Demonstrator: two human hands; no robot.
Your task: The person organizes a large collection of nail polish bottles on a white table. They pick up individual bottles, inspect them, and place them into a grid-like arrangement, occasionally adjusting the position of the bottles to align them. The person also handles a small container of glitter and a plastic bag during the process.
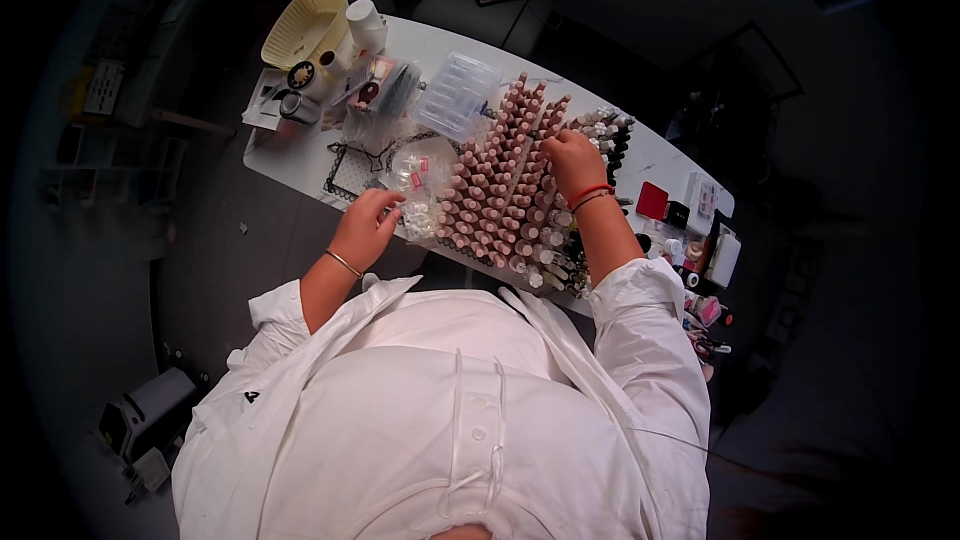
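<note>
My right hand reaches over rows of pink-capped nail polish bottles, its fingertips down among the caps. Whether those fingers hold a bottle is hidden from above. At the near left edge of the table hovers my left hand, fingers half bent and thumb apart, with nothing seen in it. Beside its fingertips lies a clear plastic bag of small pale pieces. Just beyond that is a clear round container with red labels. Right of the pink caps stand bottles with black caps and white flower-shaped tops.
On the white marbled table, a clear compartment box lies behind the bottles. A cream basket, white paper cups and a glass jar stand far left. Right sit a red box and a white case.
</note>
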